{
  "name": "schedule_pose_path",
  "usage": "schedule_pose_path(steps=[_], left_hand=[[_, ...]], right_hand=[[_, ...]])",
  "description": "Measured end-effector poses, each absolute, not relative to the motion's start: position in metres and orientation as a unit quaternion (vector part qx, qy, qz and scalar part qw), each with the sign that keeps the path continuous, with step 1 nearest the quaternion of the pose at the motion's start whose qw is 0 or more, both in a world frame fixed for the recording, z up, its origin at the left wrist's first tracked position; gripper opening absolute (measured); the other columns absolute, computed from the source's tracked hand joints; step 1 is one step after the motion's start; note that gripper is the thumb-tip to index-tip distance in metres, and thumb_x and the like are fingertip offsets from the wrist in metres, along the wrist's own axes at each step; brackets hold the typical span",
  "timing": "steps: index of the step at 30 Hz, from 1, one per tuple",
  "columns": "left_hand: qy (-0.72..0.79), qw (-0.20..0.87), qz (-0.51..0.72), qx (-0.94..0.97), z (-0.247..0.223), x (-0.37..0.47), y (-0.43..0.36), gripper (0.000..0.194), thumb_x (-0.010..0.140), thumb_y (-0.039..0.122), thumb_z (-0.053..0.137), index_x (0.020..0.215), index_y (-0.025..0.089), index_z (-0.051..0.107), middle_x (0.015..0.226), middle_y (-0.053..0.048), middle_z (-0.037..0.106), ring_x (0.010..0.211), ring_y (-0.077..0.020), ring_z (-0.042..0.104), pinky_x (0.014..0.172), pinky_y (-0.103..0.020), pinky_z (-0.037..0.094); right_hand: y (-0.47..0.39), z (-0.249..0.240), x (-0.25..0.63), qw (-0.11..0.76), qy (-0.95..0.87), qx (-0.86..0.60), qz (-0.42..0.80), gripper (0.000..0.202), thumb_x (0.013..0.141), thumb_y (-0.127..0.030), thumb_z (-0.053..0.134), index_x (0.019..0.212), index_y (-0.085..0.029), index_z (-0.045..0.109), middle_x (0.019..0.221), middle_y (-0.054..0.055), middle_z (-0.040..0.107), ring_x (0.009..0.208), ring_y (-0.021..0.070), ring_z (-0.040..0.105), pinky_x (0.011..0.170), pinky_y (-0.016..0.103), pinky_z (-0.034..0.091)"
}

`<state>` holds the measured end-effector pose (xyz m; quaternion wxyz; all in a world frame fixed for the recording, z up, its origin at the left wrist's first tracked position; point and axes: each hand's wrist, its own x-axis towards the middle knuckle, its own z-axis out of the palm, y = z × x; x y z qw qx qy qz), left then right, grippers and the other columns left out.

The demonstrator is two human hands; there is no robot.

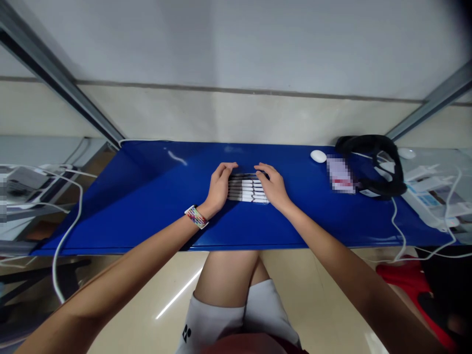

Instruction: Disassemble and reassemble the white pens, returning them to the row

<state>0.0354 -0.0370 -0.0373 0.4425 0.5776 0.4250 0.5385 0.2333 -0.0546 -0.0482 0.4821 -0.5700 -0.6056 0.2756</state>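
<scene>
A row of thin white strips [245, 191] with dark marks, perhaps overlapping packets, lies flat on the blue table [147, 196] in front of me. The far strips look darker, and their exact kind is too small to make out. At the row's left end rests my left hand [220, 186], its fingers stretched toward the far side and a colourful band on the wrist. My right hand [274, 186] lies against the other end, fingers extended and thumb close to the strips. Together they frame the row from both sides. Parts of its ends are hidden behind my hands.
To the right are a white mouse [318, 156], a blurred-out card [339, 173] and a black head strap [396, 169]. White cables [401, 236] trail near power strips [424, 196]. Metal posts [66, 78] flank the table, with a wall behind it.
</scene>
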Motion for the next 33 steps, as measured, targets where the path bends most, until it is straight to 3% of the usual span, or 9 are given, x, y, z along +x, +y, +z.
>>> schedule_pose_path(steps=[8,15,22,27,33], left_hand=[[0.409,0.463,0.554,0.559,-0.050,0.033,-0.034,0.023,0.105,0.038,0.054,0.101,0.024,0.072,0.122,-0.007,0.077,0.125,-0.0234,0.069,0.115,-0.040,0.050],[0.388,0.481,0.590,0.520,-0.052,0.032,-0.043,0.023,0.103,0.035,0.058,0.094,0.023,0.075,0.110,-0.007,0.075,0.115,-0.0231,0.069,0.112,-0.038,0.050],[0.386,0.485,0.590,0.518,-0.047,0.031,-0.048,0.021,0.103,0.035,0.058,0.093,0.023,0.073,0.111,-0.007,0.076,0.119,-0.0246,0.068,0.116,-0.041,0.048],[0.404,0.475,0.570,0.535,-0.041,0.019,-0.043,0.018,0.101,0.034,0.060,0.097,0.023,0.074,0.118,-0.006,0.077,0.129,-0.0255,0.066,0.122,-0.042,0.043],[0.426,0.456,0.520,0.583,-0.028,0.008,-0.038,0.024,0.101,0.034,0.058,0.101,0.022,0.079,0.124,-0.007,0.078,0.136,-0.0273,0.063,0.125,-0.042,0.039]], right_hand=[[-0.057,-0.049,0.225,0.483,-0.602,-0.571,0.280,0.029,0.101,-0.031,0.059,0.112,-0.025,0.086,0.146,0.011,0.073,0.152,0.0329,0.054,0.130,0.057,0.035],[-0.068,-0.043,0.226,0.460,-0.605,-0.577,0.298,0.036,0.102,-0.031,0.056,0.123,-0.021,0.083,0.156,0.013,0.065,0.157,0.0307,0.050,0.132,0.053,0.035],[-0.067,-0.039,0.237,0.449,-0.623,-0.575,0.282,0.037,0.103,-0.034,0.060,0.134,-0.026,0.078,0.158,0.011,0.063,0.155,0.0324,0.052,0.130,0.058,0.036],[-0.093,-0.027,0.250,0.424,-0.701,-0.539,0.195,0.034,0.104,-0.038,0.063,0.134,-0.031,0.077,0.165,0.006,0.057,0.164,0.0364,0.036,0.130,0.068,0.034],[-0.141,-0.021,0.242,0.313,-0.853,-0.413,0.069,0.032,0.102,-0.020,0.065,0.130,-0.027,0.080,0.174,0.005,0.044,0.168,0.0401,0.024,0.132,0.072,0.032]])
